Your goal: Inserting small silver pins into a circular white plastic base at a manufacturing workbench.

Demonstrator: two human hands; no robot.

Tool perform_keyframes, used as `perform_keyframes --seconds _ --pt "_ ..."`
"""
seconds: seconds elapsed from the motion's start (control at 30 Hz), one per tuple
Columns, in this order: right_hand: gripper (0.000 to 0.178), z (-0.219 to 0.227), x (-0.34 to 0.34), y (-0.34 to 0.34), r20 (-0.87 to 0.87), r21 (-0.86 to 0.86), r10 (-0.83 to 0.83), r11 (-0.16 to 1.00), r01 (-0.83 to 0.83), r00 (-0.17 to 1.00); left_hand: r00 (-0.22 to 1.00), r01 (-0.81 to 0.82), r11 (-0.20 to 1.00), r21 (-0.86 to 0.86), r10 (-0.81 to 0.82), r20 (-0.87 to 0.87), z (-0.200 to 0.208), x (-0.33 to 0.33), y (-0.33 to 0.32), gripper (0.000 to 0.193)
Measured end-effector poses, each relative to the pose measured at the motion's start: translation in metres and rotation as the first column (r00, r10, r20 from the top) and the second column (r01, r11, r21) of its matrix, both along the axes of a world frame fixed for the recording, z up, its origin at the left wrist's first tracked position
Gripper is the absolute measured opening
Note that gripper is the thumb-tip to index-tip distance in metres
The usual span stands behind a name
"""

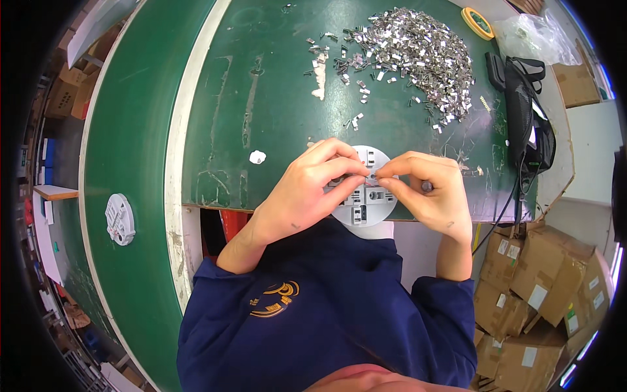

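Observation:
A round light-grey plastic base (380,210) with moulded slots and small dark and metal inserts lies at the table's near edge, partly hidden by my hands. My left hand (308,188) comes over it from the left, thumb and fingers pinched together near its middle. From the other side my right hand (428,191) meets it, also in a pinch, the fingertips of both almost touching. Whatever is between the fingertips is too small to make out. A dark round end of something (426,186) shows within the curl of my right hand.
A large heap of small metal clips (418,55) covers the far right, with loose ones scattered leftward. Beyond are a yellow tape roll (477,23), a clear plastic bag (532,38) and a black bag (532,124). Another grey base (120,219) lies on the green belt (140,130) at left.

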State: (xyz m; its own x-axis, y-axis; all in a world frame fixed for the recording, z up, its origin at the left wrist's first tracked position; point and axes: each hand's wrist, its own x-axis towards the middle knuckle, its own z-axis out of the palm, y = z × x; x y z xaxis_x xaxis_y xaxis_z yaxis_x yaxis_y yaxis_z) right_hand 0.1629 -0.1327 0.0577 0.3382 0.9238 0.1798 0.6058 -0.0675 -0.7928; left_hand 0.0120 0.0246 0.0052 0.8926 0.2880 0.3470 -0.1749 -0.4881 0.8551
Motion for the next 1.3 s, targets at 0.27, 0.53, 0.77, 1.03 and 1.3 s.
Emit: perform_keyframes --seconds 0.27,0.53,0.77,1.03,1.3 --pt "0.010 0.004 -0.001 0.004 -0.045 -0.062 -0.009 0.998 0.006 0.999 1.000 -0.002 0.998 -0.060 0.000 -0.021 0.000 0.001 0.000 0.016" --pt "0.010 0.003 -0.001 0.008 -0.013 -0.073 0.003 0.997 -0.004 1.000 1.000 0.013 0.999 -0.052 -0.013 -0.010 -0.001 0.001 0.001 0.015" --pt "0.009 0.001 -0.003 0.010 0.012 -0.044 0.004 0.999 -0.003 1.000 0.999 0.011 0.999 -0.048 -0.012 -0.030 0.000 -0.001 0.002 0.015" --pt "0.009 -0.008 -0.012 0.010 0.129 0.011 -0.003 1.000 0.002 0.992 0.997 -0.072 0.997 -0.023 0.073 0.038 -0.004 -0.006 0.001 0.013" --pt "0.013 -0.018 -0.016 0.013 0.300 0.048 0.036 0.997 -0.053 0.953 0.991 -0.119 0.989 0.090 0.113 0.065 -0.002 -0.008 0.002 0.015"
